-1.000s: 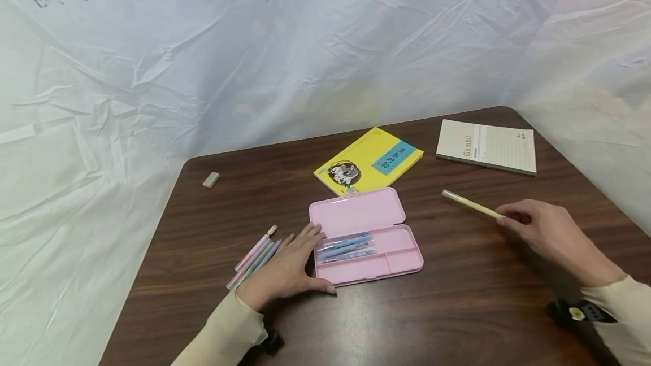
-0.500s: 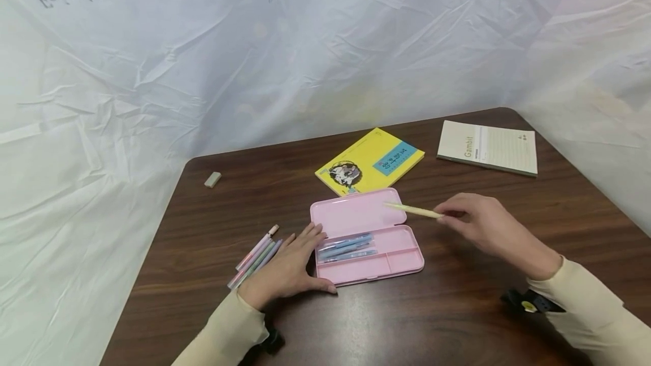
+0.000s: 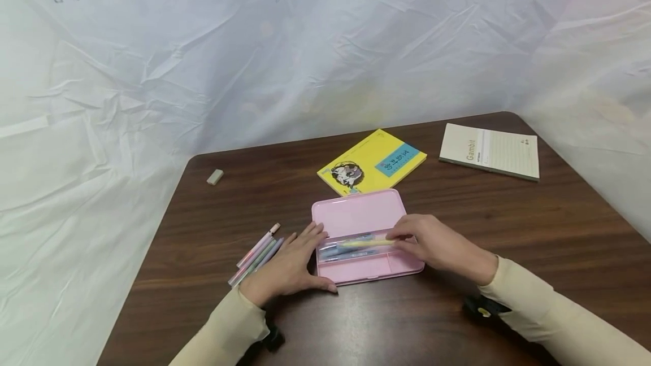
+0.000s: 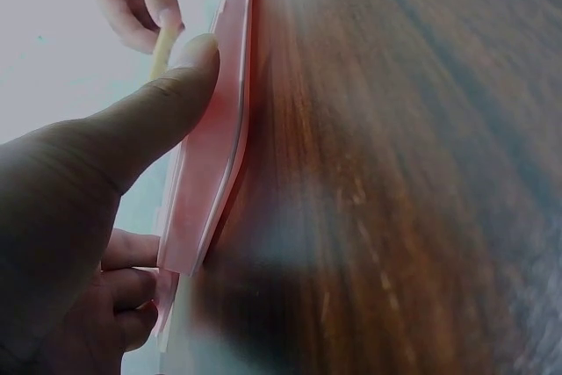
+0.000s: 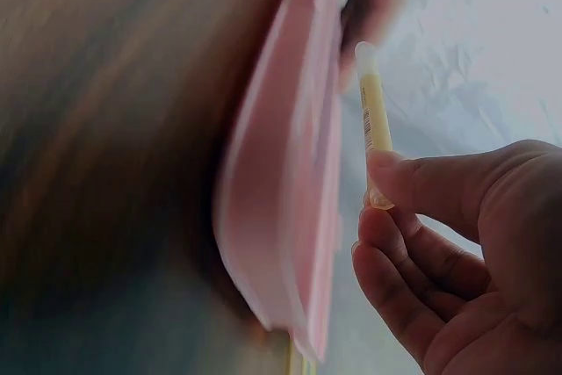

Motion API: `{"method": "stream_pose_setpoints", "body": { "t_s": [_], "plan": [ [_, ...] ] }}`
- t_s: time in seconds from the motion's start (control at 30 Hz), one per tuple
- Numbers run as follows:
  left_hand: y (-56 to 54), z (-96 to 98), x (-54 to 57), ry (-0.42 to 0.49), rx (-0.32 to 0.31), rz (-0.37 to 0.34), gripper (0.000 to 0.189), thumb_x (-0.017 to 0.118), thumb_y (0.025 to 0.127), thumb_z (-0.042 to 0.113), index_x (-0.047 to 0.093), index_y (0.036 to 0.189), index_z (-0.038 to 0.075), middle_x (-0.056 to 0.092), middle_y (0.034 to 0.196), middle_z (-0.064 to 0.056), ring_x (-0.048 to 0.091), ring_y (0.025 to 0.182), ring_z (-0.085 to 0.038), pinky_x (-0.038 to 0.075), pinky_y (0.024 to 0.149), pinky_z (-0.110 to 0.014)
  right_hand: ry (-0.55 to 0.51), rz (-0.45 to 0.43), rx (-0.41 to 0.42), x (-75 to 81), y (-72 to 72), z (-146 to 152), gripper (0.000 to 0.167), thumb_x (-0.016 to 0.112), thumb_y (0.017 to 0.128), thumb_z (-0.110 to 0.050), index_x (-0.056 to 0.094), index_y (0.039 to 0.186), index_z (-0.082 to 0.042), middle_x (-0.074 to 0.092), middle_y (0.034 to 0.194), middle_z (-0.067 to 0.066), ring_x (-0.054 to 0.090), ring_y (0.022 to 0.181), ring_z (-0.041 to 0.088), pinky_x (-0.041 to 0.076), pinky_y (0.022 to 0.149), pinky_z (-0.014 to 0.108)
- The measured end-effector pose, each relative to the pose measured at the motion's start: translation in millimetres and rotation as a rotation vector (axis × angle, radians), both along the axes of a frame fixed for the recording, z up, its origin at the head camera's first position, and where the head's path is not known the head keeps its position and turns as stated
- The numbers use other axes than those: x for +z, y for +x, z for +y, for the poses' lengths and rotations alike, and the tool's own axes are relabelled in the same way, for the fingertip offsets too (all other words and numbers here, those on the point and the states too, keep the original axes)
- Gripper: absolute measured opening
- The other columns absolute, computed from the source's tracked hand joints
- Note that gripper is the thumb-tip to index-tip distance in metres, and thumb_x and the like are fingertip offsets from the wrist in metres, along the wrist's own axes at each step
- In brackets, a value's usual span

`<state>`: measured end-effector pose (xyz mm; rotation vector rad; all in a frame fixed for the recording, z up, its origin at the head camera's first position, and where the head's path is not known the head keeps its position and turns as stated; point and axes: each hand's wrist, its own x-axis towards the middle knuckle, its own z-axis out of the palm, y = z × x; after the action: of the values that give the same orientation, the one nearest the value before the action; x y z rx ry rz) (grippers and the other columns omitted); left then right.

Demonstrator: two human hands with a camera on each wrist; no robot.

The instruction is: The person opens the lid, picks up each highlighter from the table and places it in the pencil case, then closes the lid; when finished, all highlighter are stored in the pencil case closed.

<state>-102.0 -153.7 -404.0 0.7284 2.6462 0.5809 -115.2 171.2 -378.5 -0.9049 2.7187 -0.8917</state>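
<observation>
The pink pencil case (image 3: 356,270) lies on the table with its lid (image 3: 356,214) folded back. Several blue pens (image 3: 330,251) lie in its long rear compartment. My left hand (image 3: 282,270) holds the case at its left end; in the left wrist view the thumb (image 4: 167,98) lies along the front wall, the other fingers bent at the end. My right hand (image 3: 439,244) pinches a yellow pen (image 5: 375,111) by one end, between thumb and fingers. Its clear-capped end points left, and the pen overlaps the blue pens in the head view.
Several coloured pens (image 3: 256,256) lie beside my left hand. An eraser (image 3: 215,177) sits at the far left. Behind the case is a yellow booklet (image 3: 368,162), and a cream notebook (image 3: 490,151) lies at the back right. White cloth (image 3: 254,72) hangs behind the table.
My right hand has carried the yellow pen leftward from the right side of the table to over the case's rear compartment. My left hand has stayed at the case.
</observation>
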Motion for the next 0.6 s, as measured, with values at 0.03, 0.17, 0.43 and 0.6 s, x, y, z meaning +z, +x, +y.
{"method": "stream_pose_setpoints", "body": {
  "t_s": [0.03,0.17,0.43,0.6],
  "plan": [
    [0.0,-0.1,-0.2,0.001,-0.001,0.000,0.111,0.073,0.072,0.073,0.031,0.157,0.015,0.016,0.167,0.000,0.005,0.154,-0.016,0.011,0.121,-0.057,0.000,-0.014,0.013,-1.9,-0.4,-3,0.021,0.076,0.089,-0.013,0.078,0.109,-0.018,0.070,0.103,-0.009,0.060,0.087,0.006,0.056,0.081,0.031],
    [-0.2,-0.5,-0.8,0.000,-0.002,0.000,0.111,0.073,0.072,0.073,0.031,0.157,0.016,0.015,0.167,0.001,0.004,0.154,-0.015,0.011,0.121,-0.056,-0.004,-0.035,0.059,-8.5,-1.3,-13,0.019,0.075,0.090,-0.014,0.078,0.108,-0.018,0.071,0.104,-0.009,0.061,0.090,0.005,0.056,0.085,0.033],
    [-1.1,-1.2,-3.1,-0.003,-0.001,0.007,0.112,0.073,0.071,0.074,0.031,0.157,0.017,0.015,0.167,0.002,0.004,0.154,-0.015,0.012,0.121,-0.056,-0.026,-0.040,0.124,-15.7,-2.9,-24,0.018,0.073,0.091,-0.012,0.078,0.108,-0.017,0.070,0.100,-0.009,0.060,0.088,0.004,0.056,0.082,0.031],
    [-1.0,-1.5,-3.4,-0.005,0.002,0.009,0.112,0.072,0.071,0.075,0.031,0.157,0.017,0.015,0.167,0.002,0.004,0.154,-0.014,0.012,0.121,-0.056,-0.023,-0.037,0.138,-18.7,-4.7,-27,0.018,0.073,0.091,-0.012,0.077,0.108,-0.017,0.070,0.102,-0.008,0.060,0.090,0.005,0.056,0.084,0.032]
  ]
}}
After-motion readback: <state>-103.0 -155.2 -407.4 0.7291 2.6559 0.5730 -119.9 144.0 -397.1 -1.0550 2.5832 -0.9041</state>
